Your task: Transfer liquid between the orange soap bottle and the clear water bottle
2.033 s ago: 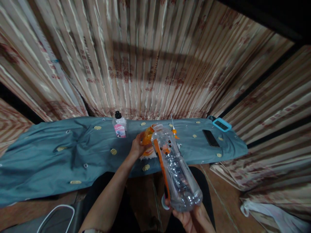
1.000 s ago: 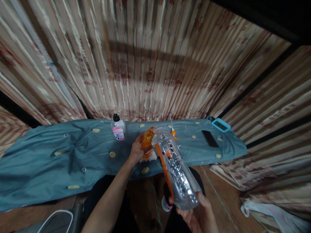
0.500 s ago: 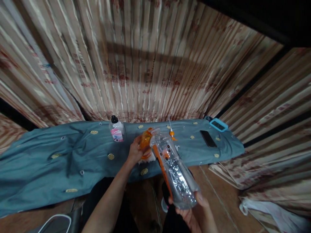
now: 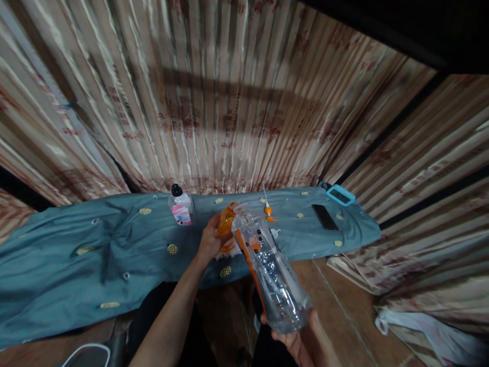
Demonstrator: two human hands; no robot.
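A large clear plastic bottle (image 4: pixel 273 272) is held tilted over the near edge of the table, its mouth raised toward an orange container (image 4: pixel 226 224) and its base low, close to the camera. The bottle wall is transparent and ribbed; an orange strip runs along its left side and a small printed label sits near the shoulder. A little clear liquid appears to lie in the lowered base, though the amount cannot be judged. The right hand (image 4: pixel 301 341) cups the base from beneath, fingers curled up around the bottom of the bottle. The left hand (image 4: pixel 209 240) reaches forward and wraps around the orange container, which stands on a pale cloth or paper (image 4: pixel 231 251) at the table's front edge; its contents cannot be made out. The mouth of the bottle lies just beside the top of this container; whether the two touch cannot be told.

The table is covered with a blue-grey cloth (image 4: pixel 95 255) dotted with small yellow motifs. Behind and to the left stands a small clear bottle with a black cap and pink label (image 4: pixel 180 208), upright. To the right lie a small orange-tipped applicator (image 4: pixel 267 209), a dark phone (image 4: pixel 324 217) lying flat, and a light-blue framed device (image 4: pixel 338 194) at the far corner. Striped curtains (image 4: pixel 229 102) hang behind the table.
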